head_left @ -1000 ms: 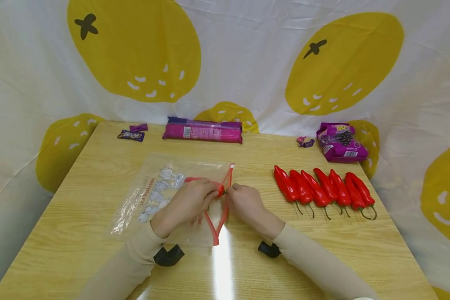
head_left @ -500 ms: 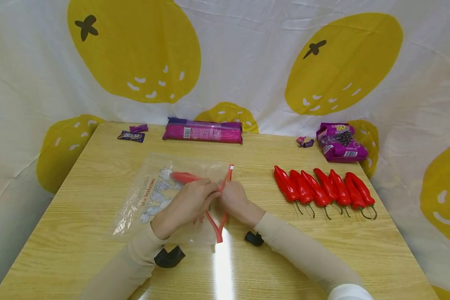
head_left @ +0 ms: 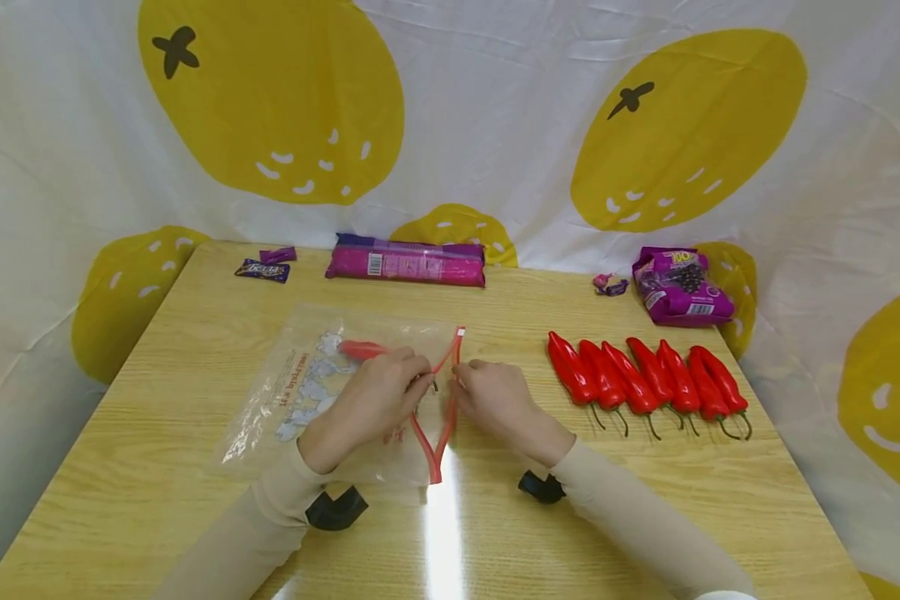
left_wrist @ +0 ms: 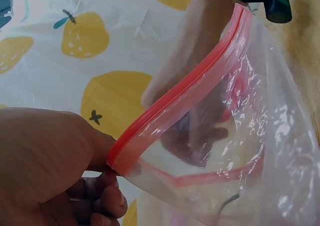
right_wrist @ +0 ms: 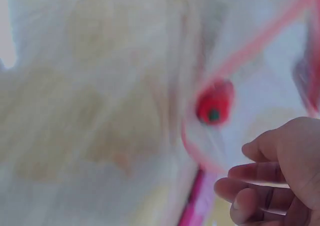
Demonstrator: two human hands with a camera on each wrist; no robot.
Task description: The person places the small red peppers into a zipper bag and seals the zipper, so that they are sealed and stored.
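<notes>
A clear zip bag (head_left: 258, 437) with red zip strips and printed grey figures lies at the middle left. My left hand (head_left: 378, 396) pinches one lip of its mouth, lifting the red strip (left_wrist: 175, 91) in the left wrist view. Inside the bag is a red pepper (head_left: 360, 350), partly covered by my left hand; its green stem end faces the mouth in the right wrist view. My right hand (head_left: 498, 404) is beside the mouth on the right, fingers loosely bent with nothing between them. The lower strip lies close to its fingertips in the head view.
Several red peppers (head_left: 640, 387) lie in a row at the right. A long pink-purple packet (head_left: 408, 260) sits at the table's back, with small wrapped sweets (head_left: 262, 271) to its left. A purple bag (head_left: 682, 287) and more sweets (head_left: 610, 285) are at the back right.
The pepper went from the bag's mouth deeper inside, to the left. My right hand reached into the mouth, let the pepper go and drew back right. My left hand stayed on the lip.
</notes>
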